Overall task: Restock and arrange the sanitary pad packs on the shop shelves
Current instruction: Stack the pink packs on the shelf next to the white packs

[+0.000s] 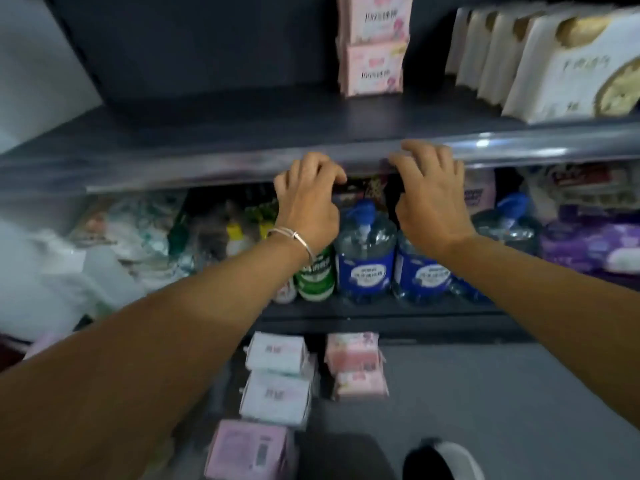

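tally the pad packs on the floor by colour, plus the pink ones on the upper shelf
White packs on the floor: 2
Pink packs on the floor: 3, counting the pink-lilac one nearest the camera
Pink packs on the upper shelf: 2, stacked
Total: 7

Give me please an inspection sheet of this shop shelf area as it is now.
Surface: dark upper shelf, mostly bare on its left part.
Job's things: two pink packs stacked upright on the upper shelf; white packs in a row at right; more packs on the floor.
Clutter: blue bottles and a green bottle on the lower shelf.
Grippers: left hand and right hand at the shelf edge, fingers curled; whether they hold anything cannot be told.
Cables: nothing seen.
Surroundings: grey floor, a shoe.
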